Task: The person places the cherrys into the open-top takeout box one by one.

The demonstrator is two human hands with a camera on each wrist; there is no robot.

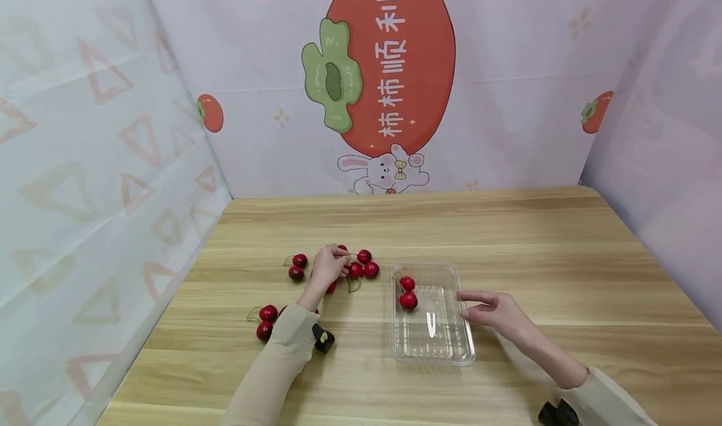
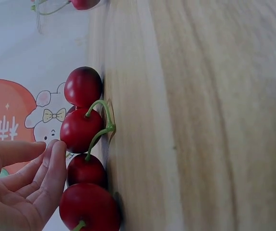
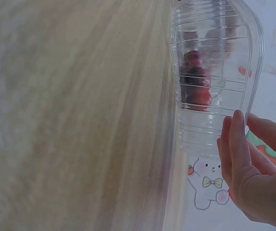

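Flanking the left hand (image 1: 326, 268), loose cherries (image 1: 363, 264), clear tray (image 1: 431, 344) just right.

red glossy cherries (image 1: 361, 266) with thin green stems, loose cluster on the wooden table just left of the tray. two more cherries (image 1: 407, 292) inside clear plastic tray (image 1: 451, 344), at its far left corner, touching each other. tray shallow, rectangular, upright, lying flat on the table.
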